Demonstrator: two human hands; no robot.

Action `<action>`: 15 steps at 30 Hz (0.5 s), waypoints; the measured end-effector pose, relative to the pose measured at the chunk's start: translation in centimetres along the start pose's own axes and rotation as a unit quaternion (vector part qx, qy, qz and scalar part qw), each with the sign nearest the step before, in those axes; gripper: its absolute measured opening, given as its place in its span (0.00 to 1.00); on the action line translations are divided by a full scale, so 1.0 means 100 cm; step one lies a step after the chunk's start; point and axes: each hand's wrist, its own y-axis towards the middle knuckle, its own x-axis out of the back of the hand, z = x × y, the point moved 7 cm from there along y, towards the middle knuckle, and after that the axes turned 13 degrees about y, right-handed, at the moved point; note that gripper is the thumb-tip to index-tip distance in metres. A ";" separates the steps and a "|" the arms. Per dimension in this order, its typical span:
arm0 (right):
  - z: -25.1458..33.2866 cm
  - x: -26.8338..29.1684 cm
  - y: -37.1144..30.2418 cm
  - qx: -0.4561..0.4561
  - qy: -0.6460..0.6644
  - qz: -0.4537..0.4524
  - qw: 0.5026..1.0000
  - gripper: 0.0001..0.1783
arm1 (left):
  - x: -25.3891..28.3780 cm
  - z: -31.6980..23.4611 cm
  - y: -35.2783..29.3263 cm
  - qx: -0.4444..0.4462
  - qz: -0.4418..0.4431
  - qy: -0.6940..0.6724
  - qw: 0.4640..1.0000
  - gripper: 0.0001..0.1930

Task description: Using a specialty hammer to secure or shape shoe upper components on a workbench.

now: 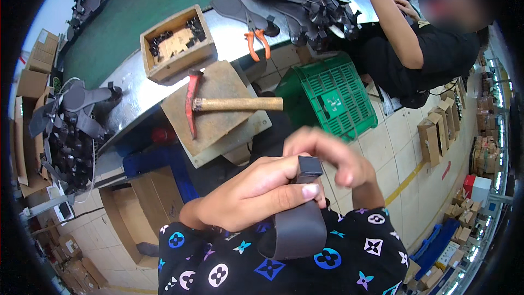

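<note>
My left hand (254,194) is closed around a dark shoe part (300,232) held in front of my body. Its smooth, curved face hangs below the fingers, and a small square-ended black block juts up between thumb and forefinger. Just to the right, my right hand (335,155) is curled near that block and smeared by motion. Whether its fingers hold anything cannot be made out. Ahead of both hands lies a hammer (240,104), with a red head and wooden handle, on a worn square board (218,79).
A wooden box (177,57) with small black pieces stands on the metal-edged bench, beside orange-handled pliers (255,41). Dark soles (311,8) are piled farther right, near a co-worker (415,49). A green crate (333,98) and a cardboard box (142,207) flank the board.
</note>
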 end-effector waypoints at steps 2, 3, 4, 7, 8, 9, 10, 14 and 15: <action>-0.033 -0.012 -0.024 -0.003 -0.055 0.123 0.991 0.44 | 0.011 0.011 0.000 0.011 -0.021 0.094 0.995 0.14; -0.047 -0.021 -0.038 0.061 -0.147 0.162 0.974 0.41 | 0.017 0.008 0.009 0.009 -0.051 0.151 0.987 0.14; -0.054 -0.032 -0.046 0.072 -0.154 0.167 0.971 0.41 | 0.028 0.009 0.018 -0.033 -0.105 0.201 0.974 0.14; -0.044 0.006 -0.059 0.150 0.206 -0.210 0.944 0.32 | 0.054 0.019 0.042 -0.103 -0.259 0.468 0.839 0.15; -0.034 0.000 -0.049 0.163 0.240 -0.213 0.933 0.31 | 0.058 0.038 0.052 -0.042 -0.222 0.409 0.884 0.14; -0.026 -0.006 -0.040 0.175 0.272 -0.215 0.921 0.30 | 0.062 0.057 0.060 0.020 -0.183 0.347 0.920 0.14; -0.021 -0.003 -0.039 0.183 0.271 -0.210 0.921 0.30 | 0.060 0.064 0.066 0.023 -0.180 0.346 0.921 0.13; -0.017 0.053 -0.048 0.124 0.164 -0.345 0.916 0.32 | 0.070 0.061 0.075 -0.096 -0.302 0.430 0.845 0.13; -0.016 0.081 -0.054 0.165 0.136 -0.385 0.898 0.31 | 0.076 0.057 0.070 -0.088 -0.332 0.446 0.827 0.15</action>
